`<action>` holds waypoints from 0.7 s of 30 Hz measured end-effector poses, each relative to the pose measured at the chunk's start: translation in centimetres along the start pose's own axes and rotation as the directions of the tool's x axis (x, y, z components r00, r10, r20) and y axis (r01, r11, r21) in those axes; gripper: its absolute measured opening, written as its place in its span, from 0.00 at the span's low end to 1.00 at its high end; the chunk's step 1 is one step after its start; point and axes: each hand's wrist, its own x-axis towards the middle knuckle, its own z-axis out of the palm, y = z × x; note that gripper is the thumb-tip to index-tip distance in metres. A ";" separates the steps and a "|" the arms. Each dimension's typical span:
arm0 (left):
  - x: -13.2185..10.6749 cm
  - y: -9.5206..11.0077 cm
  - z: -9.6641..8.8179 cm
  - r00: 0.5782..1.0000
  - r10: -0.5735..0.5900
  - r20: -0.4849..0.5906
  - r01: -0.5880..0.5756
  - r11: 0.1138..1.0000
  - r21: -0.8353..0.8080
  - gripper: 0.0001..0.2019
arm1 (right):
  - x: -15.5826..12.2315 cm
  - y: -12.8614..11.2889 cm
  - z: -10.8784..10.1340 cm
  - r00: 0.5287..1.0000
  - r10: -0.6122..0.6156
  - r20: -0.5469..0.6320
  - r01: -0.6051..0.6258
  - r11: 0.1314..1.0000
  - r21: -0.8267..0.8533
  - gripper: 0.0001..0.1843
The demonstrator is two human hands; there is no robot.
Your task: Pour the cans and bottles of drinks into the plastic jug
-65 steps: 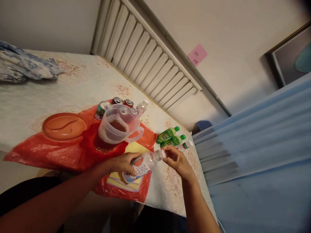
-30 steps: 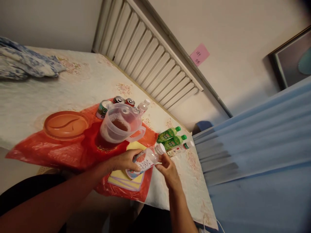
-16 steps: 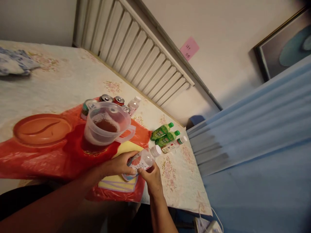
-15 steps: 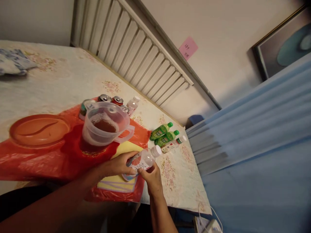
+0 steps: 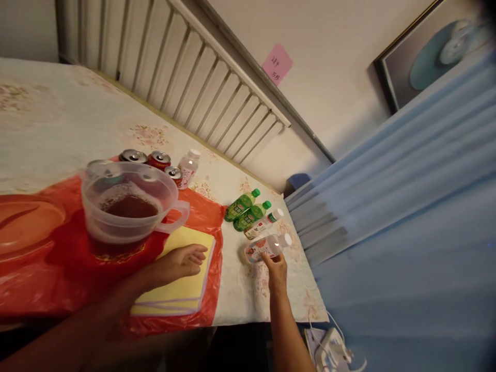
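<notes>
In my right hand [image 5: 276, 269] is a clear plastic bottle [image 5: 259, 249] with a white cap and a pinkish fruit label, gripped low over the cloth beside a row of bottles. Nearest to it lies a white-capped bottle [image 5: 260, 227] with a pale label; beyond are two green-capped drink bottles [image 5: 239, 205]. My left hand [image 5: 179, 264] holds nothing, its fingers loosely stretched over a stack of yellow sheets [image 5: 170, 299]. Left of that stands a translucent measuring jug [image 5: 116, 222] with foamy brown liquid, its handle toward the right.
Behind the jug stand several drink cans [image 5: 158, 159] and another pink-labelled bottle [image 5: 188, 168]. An orange lid [image 5: 29, 222] lies on the red plastic sheet [image 5: 50, 289]. A radiator [image 5: 186, 77] runs along the back, a blue curtain [image 5: 372, 248] hangs at the right.
My right hand has carried the bottle right to the other bottles. My left hand has let go of it and moved left. The camera view has shifted right.
</notes>
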 end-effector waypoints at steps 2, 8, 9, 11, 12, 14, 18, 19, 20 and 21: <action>0.2 0.0 0.1 1.000 -0.026 0.010 0.026 1.000 -0.005 0.34 | 1.7 1.9 -0.6 0.998 0.013 -0.067 -0.015 0.999 -0.028 0.25; 1.0 -1.2 0.0 0.999 -0.046 0.011 0.046 0.999 0.008 0.34 | 5.2 5.1 -1.2 0.986 0.027 -0.166 -0.040 0.996 -0.080 0.23; 1.1 -1.3 0.0 0.999 -0.054 0.010 0.053 0.999 0.008 0.34 | 5.6 5.3 -1.1 0.985 0.024 -0.171 -0.039 0.996 -0.085 0.23; 1.3 -1.5 0.0 0.998 -0.064 0.008 0.064 0.998 0.013 0.34 | 6.4 5.7 -1.0 0.985 0.013 -0.174 -0.029 0.996 -0.089 0.23; 1.3 -1.5 0.0 0.998 -0.063 0.009 0.062 0.998 0.015 0.34 | 6.7 5.8 -0.9 0.985 0.007 -0.170 -0.022 0.996 -0.087 0.24; 1.3 -1.6 0.0 0.998 -0.059 0.008 0.058 0.998 0.017 0.34 | 7.4 5.9 -0.6 0.987 -0.006 -0.159 -0.007 0.996 -0.085 0.26; 1.3 -1.5 0.0 0.998 -0.063 0.006 0.063 0.998 0.021 0.33 | 8.2 5.8 0.0 0.987 -0.025 -0.158 0.012 0.996 -0.088 0.26; 1.3 -1.5 0.0 0.998 -0.063 0.004 0.062 0.998 0.024 0.33 | 8.3 5.7 0.0 0.987 -0.028 -0.159 0.014 0.996 -0.087 0.26; 1.3 -1.5 0.0 0.998 -0.062 0.003 0.062 0.998 0.028 0.32 | 8.4 5.7 0.1 0.987 -0.030 -0.160 0.017 0.996 -0.086 0.26; 1.3 -1.5 0.0 0.998 -0.061 0.002 0.061 0.998 0.032 0.32 | 8.4 5.7 0.2 0.986 -0.032 -0.162 0.018 0.996 -0.085 0.26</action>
